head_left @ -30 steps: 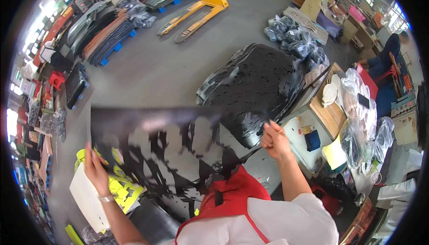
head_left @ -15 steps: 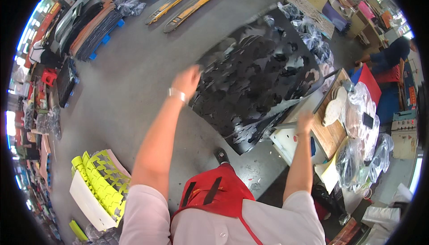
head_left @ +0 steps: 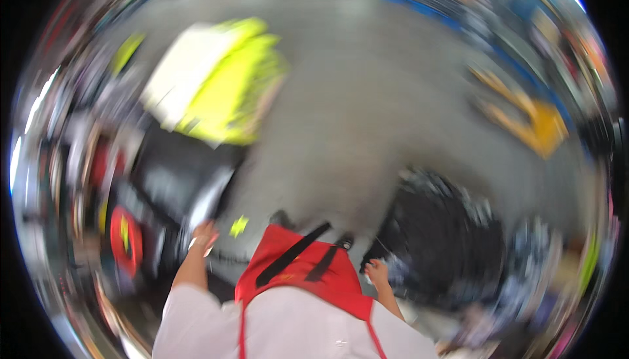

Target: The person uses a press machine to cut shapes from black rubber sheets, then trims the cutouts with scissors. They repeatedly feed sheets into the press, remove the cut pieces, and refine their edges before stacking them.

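On the grey floor [head_left: 327,110], the broadest item in my view, I log everything turned about: the heavy black pile now lies lower right, where half a second ago it lies ahead. Item, largest: the pile of black sheets [head_left: 445,247], dark and rumpled, just beside the right hand. The cut-out black sheet, stretched between both hands a second ago and over this pile in the next view, is no longer in either; I judge it laid down there and the hands freed, though blur keeps me from picking it out. Item: a dark, partly glossy surface [head_left: 173,172], near the left hand. Item: a bright yellow-green stack [head_left: 226,97] beyond it, a white sheet [head_left: 187,64] along its left side. Item: one yellow pallet truck [head_left: 545,126], far right. Item: one red apron [head_left: 295,251], worn, with black straps. Item, the one possible container: a red oval-rimmed thing [head_left: 135,238], far left, something yellowish within; I cannot tell what. Items, a pair: left hand [head_left: 205,234] and right hand [head_left: 377,272], well apart, nothing visible in either; I cannot tell how the fingers are set, or whether either touches anything. Item, smallest: one yellow-green scrap [head_left: 238,226] on the floor.
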`<state>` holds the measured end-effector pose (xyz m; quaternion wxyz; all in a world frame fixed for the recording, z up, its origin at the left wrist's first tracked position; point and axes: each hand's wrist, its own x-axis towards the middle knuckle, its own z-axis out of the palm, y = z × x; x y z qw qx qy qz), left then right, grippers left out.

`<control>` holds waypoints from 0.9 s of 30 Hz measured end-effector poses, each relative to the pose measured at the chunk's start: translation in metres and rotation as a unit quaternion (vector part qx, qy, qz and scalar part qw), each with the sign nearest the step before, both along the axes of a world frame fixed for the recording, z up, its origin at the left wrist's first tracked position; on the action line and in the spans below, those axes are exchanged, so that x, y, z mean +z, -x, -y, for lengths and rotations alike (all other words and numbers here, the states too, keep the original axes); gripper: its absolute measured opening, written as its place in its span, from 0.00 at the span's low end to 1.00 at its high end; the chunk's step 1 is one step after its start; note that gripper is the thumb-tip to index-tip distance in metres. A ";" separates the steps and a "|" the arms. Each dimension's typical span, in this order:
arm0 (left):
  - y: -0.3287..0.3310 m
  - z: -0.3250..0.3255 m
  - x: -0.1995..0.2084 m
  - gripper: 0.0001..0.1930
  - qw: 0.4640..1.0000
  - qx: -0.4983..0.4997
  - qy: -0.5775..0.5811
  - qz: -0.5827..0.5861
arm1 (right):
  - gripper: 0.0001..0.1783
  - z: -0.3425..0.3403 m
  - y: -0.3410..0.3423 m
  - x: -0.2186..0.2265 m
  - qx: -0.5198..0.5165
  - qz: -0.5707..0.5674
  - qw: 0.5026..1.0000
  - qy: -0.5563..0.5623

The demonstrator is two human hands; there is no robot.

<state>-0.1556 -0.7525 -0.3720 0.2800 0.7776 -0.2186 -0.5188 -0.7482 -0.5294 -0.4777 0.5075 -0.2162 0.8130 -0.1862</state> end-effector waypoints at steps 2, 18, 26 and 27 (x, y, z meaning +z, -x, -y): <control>0.010 -0.043 -0.012 0.14 0.991 -0.057 -0.027 0.120 | 0.17 0.048 0.002 0.014 -0.042 0.130 0.989 0.061; -0.234 -0.014 -0.243 0.20 0.940 0.266 -0.181 0.115 | 0.15 0.284 -0.258 0.143 0.265 0.035 0.942 -0.203; -0.279 0.022 -0.310 0.39 0.912 0.311 -0.250 0.101 | 0.15 0.377 -0.483 0.217 0.420 0.008 0.903 -0.089; -0.276 0.024 -0.311 0.41 0.902 0.330 -0.256 0.113 | 0.15 0.378 -0.494 0.218 0.430 0.025 0.898 -0.086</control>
